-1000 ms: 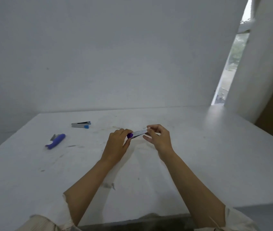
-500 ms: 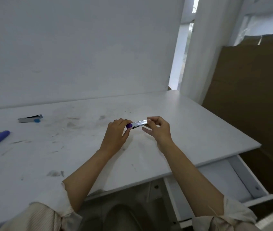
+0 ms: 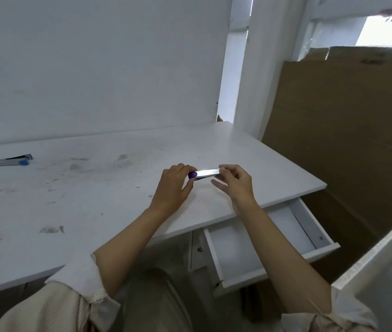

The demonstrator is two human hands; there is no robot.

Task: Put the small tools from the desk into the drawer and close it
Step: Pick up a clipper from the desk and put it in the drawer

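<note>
Both hands, left hand [image 3: 171, 188] and right hand [image 3: 236, 184], hold the metal clipper [image 3: 205, 173] above the bench [image 3: 108, 202], fingers clamped on its ends. Step: first tool in transit. Next: carry it right and down into the open drawer [image 3: 257, 248]. Two tools remain at far left.

White table [image 3: 118, 144] smudged with grey marks. Silver clipper [image 3: 206, 173] with a purple tip. Second clipper [image 3: 12, 160] silver with a blue tab. White drawer [image 3: 233, 250]. Cream ribbed sleeves [image 3: 53, 305]. Brown cardboard [image 3: 346, 121]. White wall [image 3: 94, 63].
</note>
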